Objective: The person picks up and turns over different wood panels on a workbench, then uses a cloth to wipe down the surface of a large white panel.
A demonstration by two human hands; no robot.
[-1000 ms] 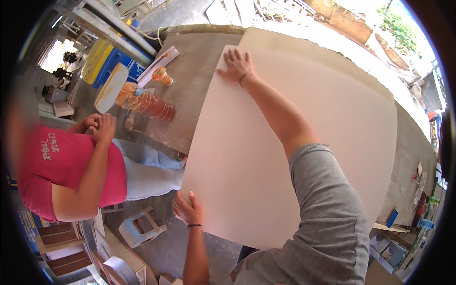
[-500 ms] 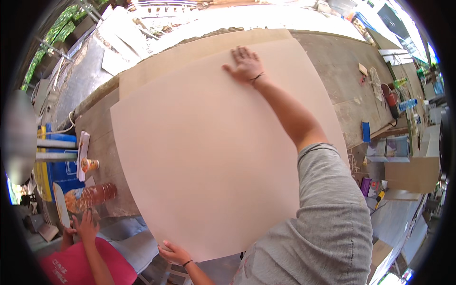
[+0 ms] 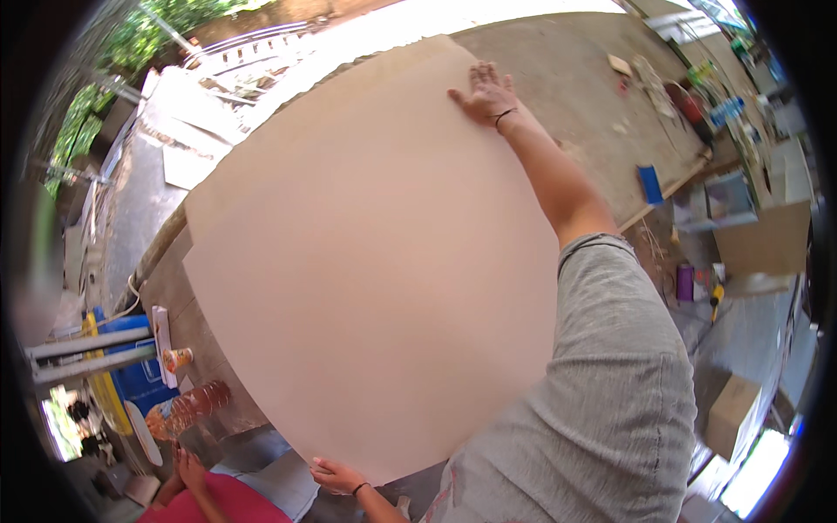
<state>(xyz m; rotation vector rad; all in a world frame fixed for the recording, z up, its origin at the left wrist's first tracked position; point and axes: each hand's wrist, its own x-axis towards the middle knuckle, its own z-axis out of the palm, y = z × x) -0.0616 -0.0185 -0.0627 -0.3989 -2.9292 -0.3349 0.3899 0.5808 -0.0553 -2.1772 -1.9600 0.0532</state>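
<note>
A large pale, beige flat sheet (image 3: 366,288) covers most of the worktable before me. Beneath it lies another sheet (image 3: 209,205), its tan margin showing along the far left side. My right hand (image 3: 486,98) rests palm down with fingers spread, near the far right corner of the sheets. At the near edge, my left hand (image 3: 338,477) grips the upper sheet's border, with its fingers partly hidden. Each wrist wears a thin dark band.
The brown worktable (image 3: 558,78) extends to the far right, bearing a small blue object (image 3: 649,185). At left stand a large plastic jar (image 3: 192,408), a cup (image 3: 178,358) and a blue bin (image 3: 139,383). A co-worker in a red shirt (image 3: 214,501) sits near my left.
My view has turned. My right hand has shifted rightward, close to the sheet's edge. The far edges of the two sheets now lie nearer together at the right corner. My left hand stays at the near edge.
</note>
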